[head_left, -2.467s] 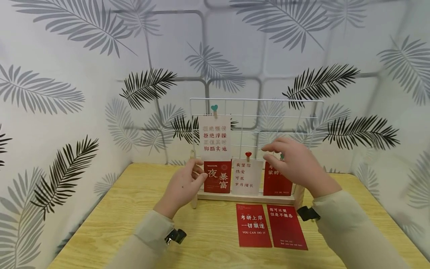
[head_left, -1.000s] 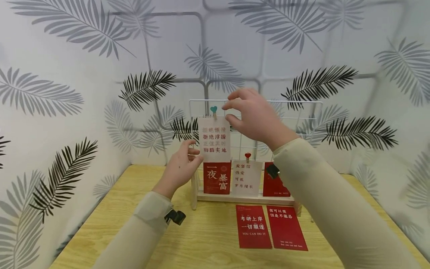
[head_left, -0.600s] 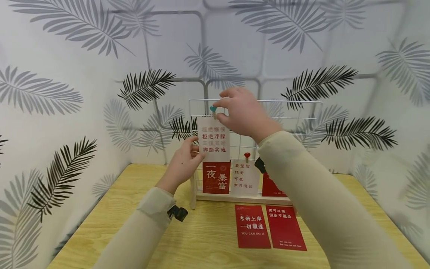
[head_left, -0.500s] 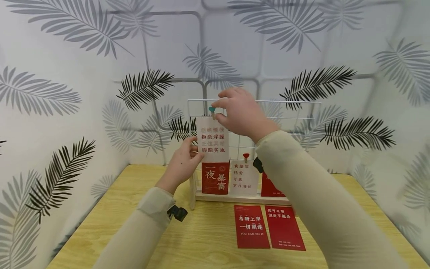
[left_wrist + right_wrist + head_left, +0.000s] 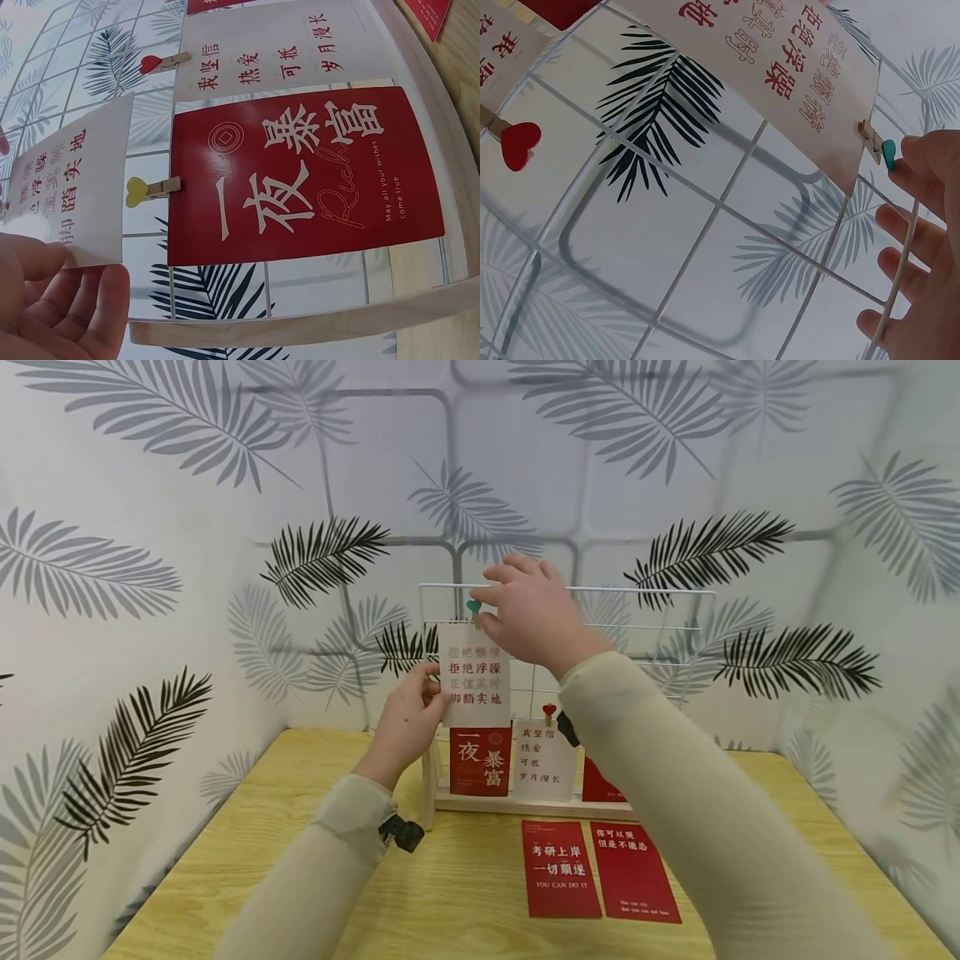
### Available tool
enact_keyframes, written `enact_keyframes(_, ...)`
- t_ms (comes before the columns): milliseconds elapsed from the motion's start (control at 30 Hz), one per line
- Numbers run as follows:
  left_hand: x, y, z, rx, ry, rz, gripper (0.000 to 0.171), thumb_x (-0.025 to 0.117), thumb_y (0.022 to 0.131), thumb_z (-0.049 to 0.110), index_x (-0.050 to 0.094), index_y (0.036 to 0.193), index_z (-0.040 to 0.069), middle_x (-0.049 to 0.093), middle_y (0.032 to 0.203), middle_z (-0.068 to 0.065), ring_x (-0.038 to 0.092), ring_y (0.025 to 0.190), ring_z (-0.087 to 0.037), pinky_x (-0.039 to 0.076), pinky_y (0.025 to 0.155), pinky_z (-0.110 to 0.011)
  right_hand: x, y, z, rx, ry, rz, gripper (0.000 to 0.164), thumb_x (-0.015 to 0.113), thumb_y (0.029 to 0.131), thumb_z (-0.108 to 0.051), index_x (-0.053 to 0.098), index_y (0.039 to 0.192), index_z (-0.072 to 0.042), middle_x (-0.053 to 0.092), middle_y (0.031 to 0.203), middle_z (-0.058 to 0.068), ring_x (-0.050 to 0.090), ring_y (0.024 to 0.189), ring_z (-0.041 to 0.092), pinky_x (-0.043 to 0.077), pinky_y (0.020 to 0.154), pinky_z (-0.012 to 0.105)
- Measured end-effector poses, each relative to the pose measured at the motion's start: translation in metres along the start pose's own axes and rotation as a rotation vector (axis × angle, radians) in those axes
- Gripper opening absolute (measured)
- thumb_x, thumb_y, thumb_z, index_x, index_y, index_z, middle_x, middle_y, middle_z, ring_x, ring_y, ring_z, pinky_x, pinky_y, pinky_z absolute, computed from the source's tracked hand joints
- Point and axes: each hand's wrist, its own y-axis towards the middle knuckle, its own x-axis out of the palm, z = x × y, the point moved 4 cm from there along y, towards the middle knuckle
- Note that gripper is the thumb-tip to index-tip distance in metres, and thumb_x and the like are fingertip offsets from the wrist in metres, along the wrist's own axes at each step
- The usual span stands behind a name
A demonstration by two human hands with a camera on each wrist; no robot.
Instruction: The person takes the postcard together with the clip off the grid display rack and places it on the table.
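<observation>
My left hand (image 5: 405, 722) pinches the left edge of a white card with red writing (image 5: 480, 717), thumb in front and fingers behind. In the left wrist view that card (image 5: 101, 195) slants away from the wire grid. My right hand (image 5: 534, 618) is at the card's top, with thumb and forefinger on the teal heart of a small wooden clothespin (image 5: 887, 154). This clothespin sits on the card's top edge. Below hangs a red card (image 5: 480, 777) under a yellow-heart clothespin (image 5: 154, 190).
The white wire grid (image 5: 630, 589) stands in a wooden base (image 5: 487, 804). Another white card (image 5: 543, 768) hangs there by a red-heart clothespin (image 5: 549, 711), beside a partly hidden red card (image 5: 600, 783). Two red cards, a left one (image 5: 562, 893) and a right one (image 5: 637, 877), lie on the table (image 5: 450, 893).
My right hand has moved left and up from the lower right card to the teal-heart clothespin. My left hand has risen and taken hold of the upper white card's edge.
</observation>
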Motion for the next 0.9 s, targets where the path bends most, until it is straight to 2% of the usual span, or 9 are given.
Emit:
enact_keyframes(200,-0.002,-0.001,0.002,0.043,-0.009,0.047,0.03,0.055,0.105,0.016,0.053,0.134,0.013,0.067,0.106,-0.006,0.065,0.085,-0.021,0.055,0.076,-0.039,0.007,0.001,-0.003,0.013,-0.015,0.033,0.041,0.058,0.102,-0.037,0.062,0.141,-0.023,0.052,0.149,0.003,0.029,0.147,0.029,0.024,0.117,0.055)
enact_keyframes(467,-0.004,-0.001,0.004,0.05,-0.007,0.059,0.029,0.055,0.104,0.013,0.054,0.133,0.011,0.066,0.105,-0.006,0.064,0.082,-0.021,0.055,0.075,-0.038,0.007,0.002,-0.005,0.045,0.024,0.066,0.032,0.061,0.102,-0.033,0.069,0.131,-0.022,0.056,0.142,0.002,0.035,0.144,0.028,0.027,0.116,0.052)
enact_keyframes(667,-0.006,-0.003,0.003,0.038,-0.023,0.054,0.027,0.056,0.105,0.013,0.055,0.131,0.013,0.066,0.103,-0.005,0.065,0.084,-0.021,0.056,0.076,-0.038,0.008,0.001,-0.009,0.059,0.065,0.153,0.026,0.062,0.101,-0.026,0.074,0.123,-0.021,0.062,0.131,0.0,0.043,0.136,0.027,0.03,0.113,0.051)
enact_keyframes(900,-0.008,-0.003,0.002,0.042,-0.003,0.063,0.023,0.056,0.104,0.013,0.056,0.127,0.013,0.067,0.104,-0.005,0.066,0.085,-0.021,0.056,0.076,-0.038,0.01,-0.002,-0.012,0.056,0.068,0.238,0.022,0.06,0.102,-0.021,0.076,0.117,-0.023,0.064,0.127,-0.003,0.047,0.131,0.025,0.033,0.109,0.051)
